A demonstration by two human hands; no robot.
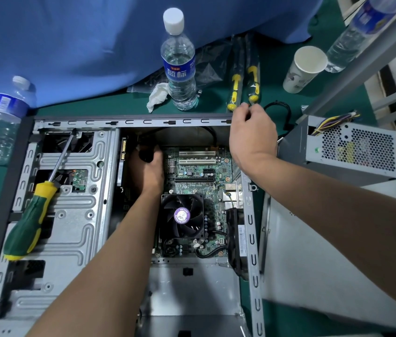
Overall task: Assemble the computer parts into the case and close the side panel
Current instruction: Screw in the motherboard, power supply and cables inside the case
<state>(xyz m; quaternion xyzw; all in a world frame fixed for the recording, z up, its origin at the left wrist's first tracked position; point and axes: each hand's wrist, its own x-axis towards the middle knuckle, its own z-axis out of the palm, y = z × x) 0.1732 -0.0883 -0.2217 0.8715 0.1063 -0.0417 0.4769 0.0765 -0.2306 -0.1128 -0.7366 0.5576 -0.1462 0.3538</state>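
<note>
An open computer case (128, 122) lies flat on the green table. Inside sit the green motherboard (199, 171) and a black CPU fan (182, 216). My left hand (149, 170) reaches down inside the case beside the motherboard and grips a black cable connector (146, 153). Over the case's far right corner, my right hand (252, 135) hovers with its fingers curled, pinching a thin black cable (286, 110) that loops on the table. The grey power supply (352, 152) stands outside the case at the right. The grey side panel (313, 259) lies to the right of the case.
A green and yellow screwdriver (30, 215) rests on the drive cage (75, 207). Two bagged screwdrivers (243, 86), a full water bottle (180, 64), a crumpled tissue (158, 94), a paper cup (303, 69) and a crushed empty bottle (0, 122) stand behind the case. Blue cloth (70, 45) covers the back.
</note>
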